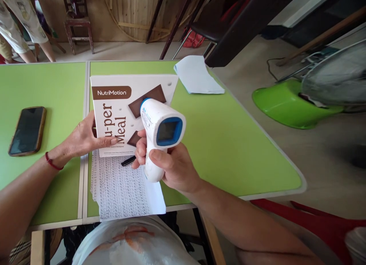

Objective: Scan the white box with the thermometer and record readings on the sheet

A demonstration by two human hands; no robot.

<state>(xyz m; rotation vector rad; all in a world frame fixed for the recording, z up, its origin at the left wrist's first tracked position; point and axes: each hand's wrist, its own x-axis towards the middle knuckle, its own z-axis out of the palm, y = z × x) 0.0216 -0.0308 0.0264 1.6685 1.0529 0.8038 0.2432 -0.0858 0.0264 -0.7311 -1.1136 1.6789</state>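
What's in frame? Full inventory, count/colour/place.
thermometer gun: 1, white and blue, held above the box
NutriMotion box: 1, white and brown, on the right table
printed sheet: 1, white, under the box at the near edge
black pen-like item: 1, on the sheet
phone: 1, dark, brown case, left table
paper stack: 1, white, far table edge
tables: 2, green, side by side
fan: 1, green base, floor right
left hand: on the box's left edge
right hand: gripping the thermometer gun

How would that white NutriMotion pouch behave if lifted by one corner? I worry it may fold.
The NutriMotion pouch lies flat and thin, so it probably flexes and feels light. Its smooth printed face may slide on the green table. The left hand steadies its edge.
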